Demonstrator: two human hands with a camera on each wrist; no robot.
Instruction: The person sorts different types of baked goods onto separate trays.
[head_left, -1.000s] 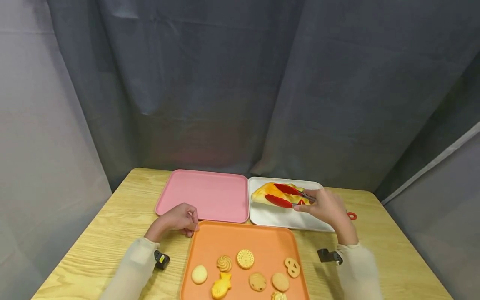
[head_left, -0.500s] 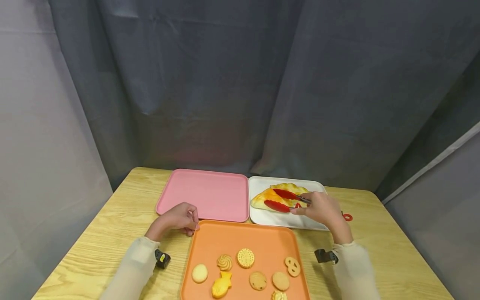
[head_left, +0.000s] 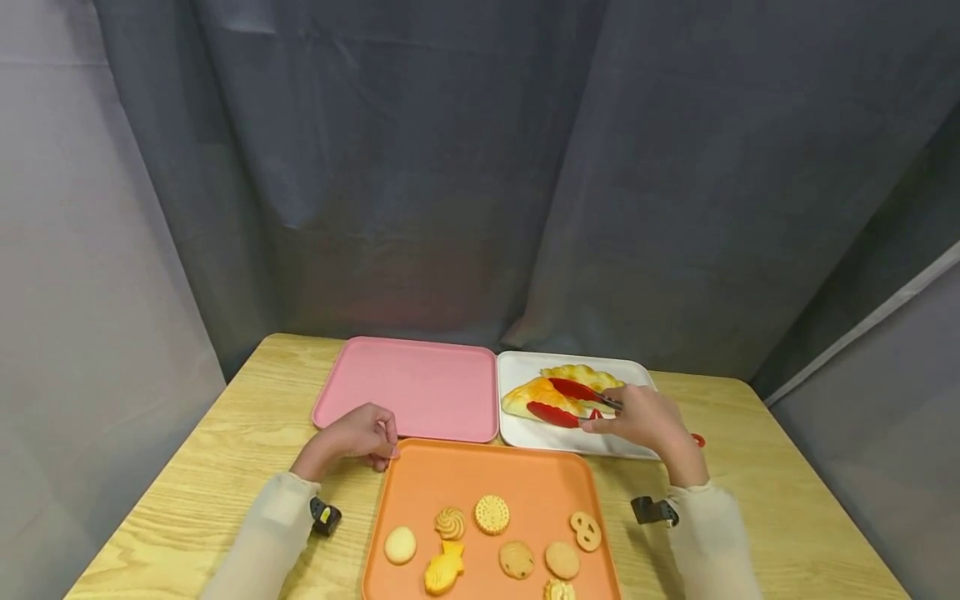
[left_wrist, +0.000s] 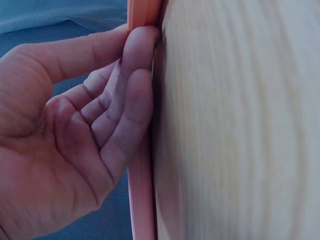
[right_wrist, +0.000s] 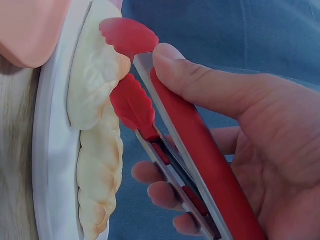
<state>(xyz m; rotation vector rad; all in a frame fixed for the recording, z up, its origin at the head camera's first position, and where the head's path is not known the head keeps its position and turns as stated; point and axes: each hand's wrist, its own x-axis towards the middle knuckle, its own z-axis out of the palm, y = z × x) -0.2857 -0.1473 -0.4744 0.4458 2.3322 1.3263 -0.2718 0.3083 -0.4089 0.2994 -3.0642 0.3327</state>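
Observation:
My right hand grips a pair of red-tipped tongs by the handles. The tongs' scalloped tips stand apart over a smooth golden bread on the white tray. In the right wrist view one tip overlaps this bread and the other sits at its side. Behind it on the same tray lies a braided bread, partly covered by tongs and hand in the head view. My left hand pinches the near-left corner of the orange tray between thumb and index finger, the other fingers curled.
To the left of the white tray is a bare pink tray. Several cookies, among them a fish-shaped one and a pretzel-shaped one, lie on the orange tray. A dark curtain hangs behind the wooden table.
The smooth bread has come down flat onto the white tray, uncovering more of the braided one. My right hand and the tongs shifted slightly left and down. My left hand stayed still.

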